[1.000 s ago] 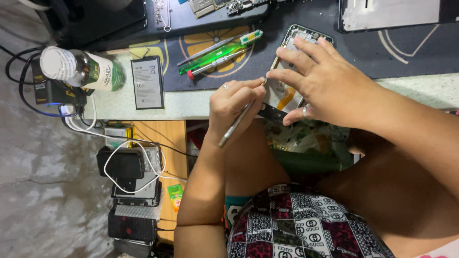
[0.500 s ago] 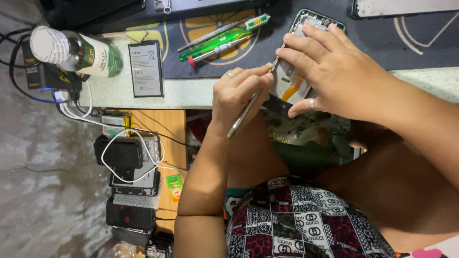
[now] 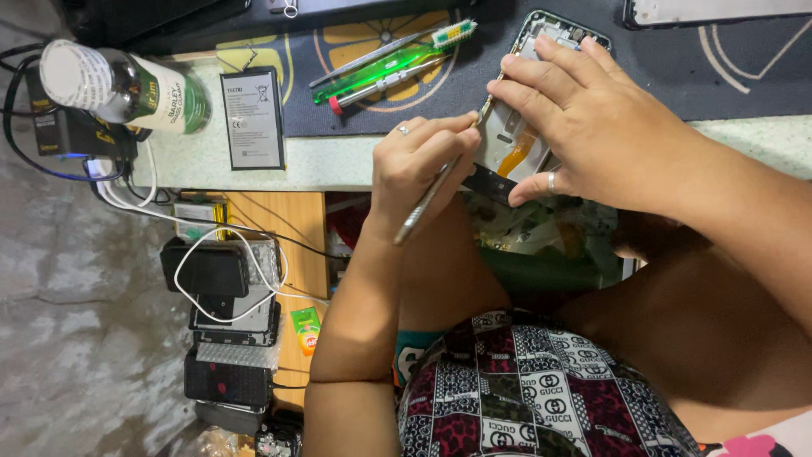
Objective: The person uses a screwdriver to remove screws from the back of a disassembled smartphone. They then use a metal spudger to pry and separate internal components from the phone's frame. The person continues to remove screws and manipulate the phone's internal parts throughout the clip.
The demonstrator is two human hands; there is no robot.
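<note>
Phone repair workbench, opened phone (image 3: 516,140), loose battery (image 3: 252,118), stacked handsets (image 3: 233,338), charger cables (image 3: 211,245)

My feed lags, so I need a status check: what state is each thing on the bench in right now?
Phone: back cover off, insides exposed, held down by right hand.
Metal tool: gripped in left hand, tip at the phone's edge.
Battery: out, lying flat.
Green toothbrush: lying unused.
Bottle: capped, on its side.

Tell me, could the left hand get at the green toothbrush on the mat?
Probably yes: the green toothbrush lies uncovered just beyond the left hand, but that hand holds a metal tool.
</note>
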